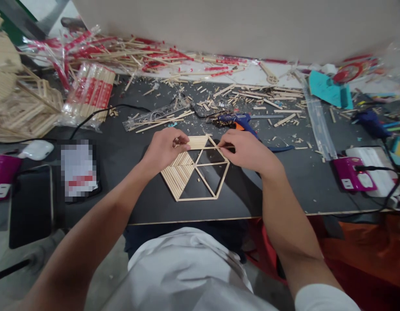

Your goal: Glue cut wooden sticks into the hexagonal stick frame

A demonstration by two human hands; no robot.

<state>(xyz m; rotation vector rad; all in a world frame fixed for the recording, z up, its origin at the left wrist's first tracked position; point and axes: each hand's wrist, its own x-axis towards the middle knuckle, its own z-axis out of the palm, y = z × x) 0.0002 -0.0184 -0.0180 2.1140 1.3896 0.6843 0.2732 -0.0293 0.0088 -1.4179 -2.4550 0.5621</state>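
A hexagonal frame [222,180] of thin wooden sticks lies flat on the dark tabletop, with spokes meeting at its centre. Close-set sticks [177,178] fill its left sections, and more rows cover part of the top one; the right and lower sections show bare table. A single wooden stick [206,148] spans the top section below those rows. My left hand [165,149] pinches at its left end, thumb and forefinger closed, partly covering the frame. At the other end, the fingertips of my right hand [245,149] are closed on the stick, beside the frame's upper right edge.
A blue glue gun [240,121] with an orange trigger lies just behind the frame. Wrapped chopsticks [91,93] and stick scraps [264,95] cover the back. Phones [31,205] sit at left, a magenta power socket [353,173] at right. Black cables cross the table.
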